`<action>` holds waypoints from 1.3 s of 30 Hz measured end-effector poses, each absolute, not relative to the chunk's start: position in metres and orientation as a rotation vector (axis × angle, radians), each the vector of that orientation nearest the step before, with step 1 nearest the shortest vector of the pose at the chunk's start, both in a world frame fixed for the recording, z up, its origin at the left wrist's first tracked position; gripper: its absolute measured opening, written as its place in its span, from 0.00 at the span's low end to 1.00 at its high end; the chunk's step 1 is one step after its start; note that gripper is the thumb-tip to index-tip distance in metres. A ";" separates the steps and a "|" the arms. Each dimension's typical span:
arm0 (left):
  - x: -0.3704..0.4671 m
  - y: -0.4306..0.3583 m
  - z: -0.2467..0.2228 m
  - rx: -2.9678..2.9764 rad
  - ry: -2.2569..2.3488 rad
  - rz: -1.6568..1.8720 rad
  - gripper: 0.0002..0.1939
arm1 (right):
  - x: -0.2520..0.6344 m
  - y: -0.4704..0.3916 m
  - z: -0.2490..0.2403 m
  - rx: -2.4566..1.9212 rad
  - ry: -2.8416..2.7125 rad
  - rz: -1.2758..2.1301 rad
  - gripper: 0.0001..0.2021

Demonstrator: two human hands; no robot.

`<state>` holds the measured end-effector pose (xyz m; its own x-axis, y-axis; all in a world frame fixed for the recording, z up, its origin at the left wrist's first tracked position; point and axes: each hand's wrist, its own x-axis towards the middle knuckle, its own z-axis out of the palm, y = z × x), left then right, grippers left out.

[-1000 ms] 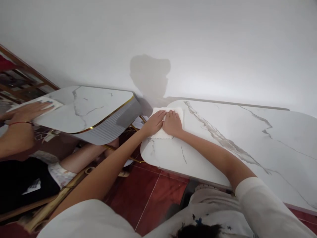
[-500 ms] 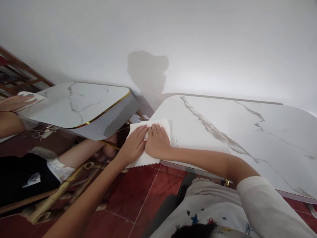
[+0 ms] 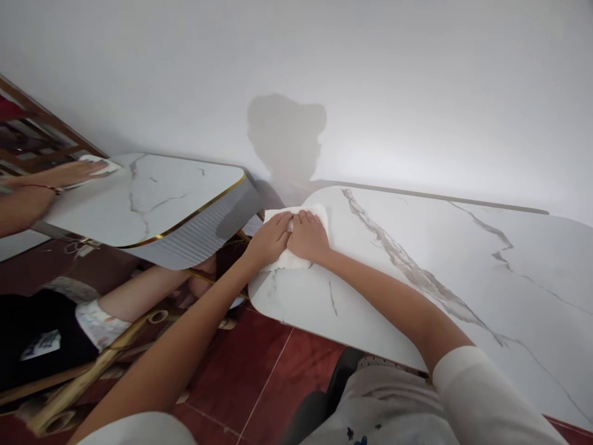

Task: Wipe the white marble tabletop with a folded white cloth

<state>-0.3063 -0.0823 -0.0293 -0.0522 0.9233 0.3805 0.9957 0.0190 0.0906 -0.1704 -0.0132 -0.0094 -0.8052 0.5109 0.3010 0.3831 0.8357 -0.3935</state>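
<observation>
Both of my hands press side by side on a white cloth (image 3: 294, 261) at the left end of a white marble-patterned table (image 3: 370, 315). My left hand (image 3: 270, 240) lies flat with its fingers stretched forward over the cloth. Beside it, my right hand (image 3: 309, 236) rests palm down, its fingers stretched out over the same cloth near the table's rounded far-left part.
A second marbled table (image 3: 171, 198) with a gold edge stands at the left. Another person's hand (image 3: 83, 172) lies on a white cloth there. Below are that person's leg and a bamboo seat (image 3: 88, 377). A pale wall (image 3: 417, 93) rises behind both tables.
Both my hands and the cloth have moved away from the table's near-left corner toward the wall, uncovering that corner. The other person's hand and cloth have shifted forward and right.
</observation>
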 end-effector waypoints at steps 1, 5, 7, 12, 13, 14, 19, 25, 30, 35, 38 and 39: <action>-0.310 -0.072 -0.030 -2.001 -2.075 -0.493 0.24 | -0.174 -0.005 -0.010 -0.671 -2.612 0.438 0.24; -0.324 -0.033 -0.031 -2.015 -2.034 -0.520 0.23 | -0.184 0.028 -0.010 -0.724 -2.584 0.413 0.24; -0.328 -0.013 -0.030 -2.039 -2.006 -0.530 0.23 | -0.187 0.043 -0.010 -0.763 -2.572 0.407 0.24; -0.335 0.032 -0.026 -2.111 -1.978 -0.565 0.22 | -0.195 0.078 -0.009 -0.851 -2.542 0.362 0.24; -0.337 0.040 -0.025 -2.131 -1.968 -0.586 0.21 | -0.197 0.084 -0.009 -0.872 -2.526 0.350 0.24; -0.339 0.049 -0.024 -2.152 -1.955 -0.609 0.21 | -0.200 0.091 -0.009 -0.894 -2.509 0.337 0.24; -0.348 0.082 -0.021 -2.224 -1.931 -0.677 0.21 | -0.211 0.115 -0.011 -0.970 -2.456 0.273 0.22; -0.353 0.083 -0.024 -2.277 -1.889 -0.664 0.21 | -0.210 0.114 -0.013 -0.989 -2.437 0.213 0.22; -0.349 0.064 -0.026 -2.314 -1.776 -0.626 0.24 | -0.199 0.091 -0.013 -1.001 -2.429 0.178 0.23; -0.345 0.034 -0.030 -2.312 -1.785 -0.556 0.27 | -0.190 0.058 -0.013 -1.009 -2.449 0.209 0.24; -0.341 0.007 -0.032 -2.297 -1.796 -0.518 0.28 | -0.182 0.033 -0.012 -1.008 -2.458 0.247 0.25; -0.339 -0.003 -0.032 -2.287 -1.801 -0.507 0.28 | -0.180 0.023 -0.012 -1.005 -2.461 0.257 0.26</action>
